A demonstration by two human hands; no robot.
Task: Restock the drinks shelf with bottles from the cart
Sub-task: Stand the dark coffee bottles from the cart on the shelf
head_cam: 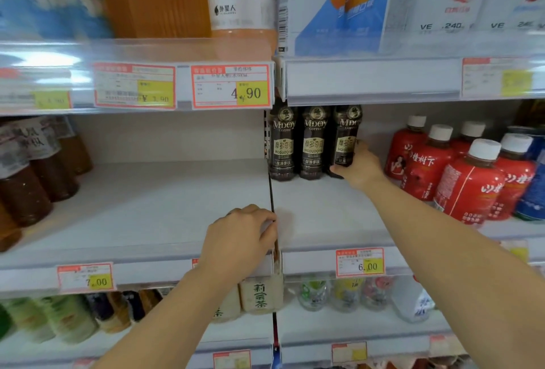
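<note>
Tea bottles (pixel 26 185), brown: far left of shelf (pixel 147 206). Left hand (pixel 240 239): fingers curled over shelf lip (pixel 132 253) at the seam. Coffee bottles (pixel 314 141): two upright at the back. Third coffee bottle (pixel 345 135): just beside them, right hand (pixel 358 166) wrapped round its lower body. Probably full, stiff, fairly heavy and slick-labelled, so best held low. Red bottles (pixel 469 183): far right.

Caps of coffee bottles (pixel 312 141) hidden, price tag (pixel 51 100) blurred
</note>
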